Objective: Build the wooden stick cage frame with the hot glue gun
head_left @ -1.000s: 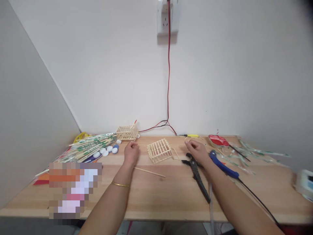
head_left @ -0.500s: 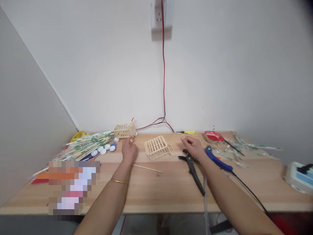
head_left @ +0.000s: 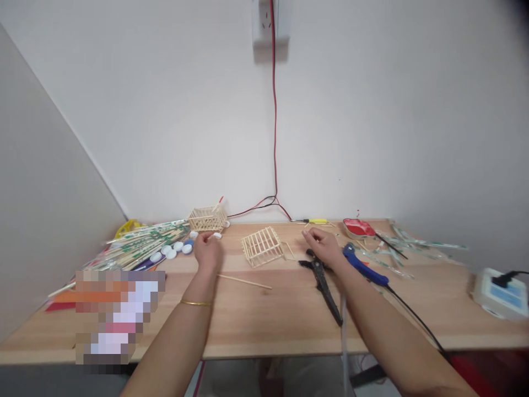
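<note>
My left hand [head_left: 208, 251] rests on the wooden table [head_left: 289, 320], fingers curled in, right beside a white cap [head_left: 217, 235] and below a small stick basket [head_left: 206, 218]. What the fingers hold, if anything, is hidden. My right hand [head_left: 323, 246] lies with fingers pinched together just above black pliers [head_left: 324, 282]; I cannot make out anything in the pinch. Between the hands a slatted stick frame [head_left: 263, 246] lies tilted on the table. A loose thin stick [head_left: 243, 281] lies in front of my left hand.
A bundle of wrapped chopsticks [head_left: 142, 246] and several bottle caps [head_left: 171, 251] lie at the left. A blue-handled tool [head_left: 364, 265] with a black cord, a red dish [head_left: 357, 227] and a yellow screwdriver [head_left: 316, 220] lie at the right. A white box [head_left: 501, 292] sits far right.
The view has drifted a little, bringing the white box in at the right. My left hand has shifted slightly left toward the caps. My right hand stays by the pliers.
</note>
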Demonstrator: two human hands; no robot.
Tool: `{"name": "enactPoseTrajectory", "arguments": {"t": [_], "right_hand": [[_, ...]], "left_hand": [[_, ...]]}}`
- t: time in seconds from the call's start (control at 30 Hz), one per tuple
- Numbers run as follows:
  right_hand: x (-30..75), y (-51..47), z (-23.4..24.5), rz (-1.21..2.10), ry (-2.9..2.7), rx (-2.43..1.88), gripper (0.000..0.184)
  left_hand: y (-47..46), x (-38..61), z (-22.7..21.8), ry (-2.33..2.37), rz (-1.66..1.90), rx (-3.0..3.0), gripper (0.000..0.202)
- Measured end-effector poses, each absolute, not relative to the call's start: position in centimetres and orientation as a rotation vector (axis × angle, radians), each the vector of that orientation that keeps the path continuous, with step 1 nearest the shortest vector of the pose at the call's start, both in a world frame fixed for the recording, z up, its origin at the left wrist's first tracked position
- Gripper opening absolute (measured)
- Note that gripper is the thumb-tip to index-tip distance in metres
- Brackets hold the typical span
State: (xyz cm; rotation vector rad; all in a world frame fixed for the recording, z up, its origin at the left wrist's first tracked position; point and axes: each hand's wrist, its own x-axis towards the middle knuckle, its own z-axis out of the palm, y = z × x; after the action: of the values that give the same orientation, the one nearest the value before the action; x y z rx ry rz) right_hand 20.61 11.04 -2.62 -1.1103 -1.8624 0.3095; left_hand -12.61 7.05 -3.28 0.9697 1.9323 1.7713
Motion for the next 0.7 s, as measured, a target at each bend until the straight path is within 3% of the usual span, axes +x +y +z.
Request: {"name": "enactPoseTrajectory", "arguments": {"t": [0.2, 0.47, 0.7], "right_hand": [[20.7, 11.0, -2.5, 0.289, -1.828, -1.140, 0.043], [20.6, 10.9, -2.3, 0.287, -1.838, -1.130, 0.044], [20.8, 10.7, -2.0, 0.295, -1.806, -1.125, 0.043]], "left_hand": [[6.6, -12.0, -2.4, 1.934, 1.804, 0.949, 0.009], [6.0, -10.5, -1.0, 1.797, 1.773, 1.016, 0.026], [5.5, -10.0, -0.4, 1.747, 1.706, 1.077, 0.025]]}}
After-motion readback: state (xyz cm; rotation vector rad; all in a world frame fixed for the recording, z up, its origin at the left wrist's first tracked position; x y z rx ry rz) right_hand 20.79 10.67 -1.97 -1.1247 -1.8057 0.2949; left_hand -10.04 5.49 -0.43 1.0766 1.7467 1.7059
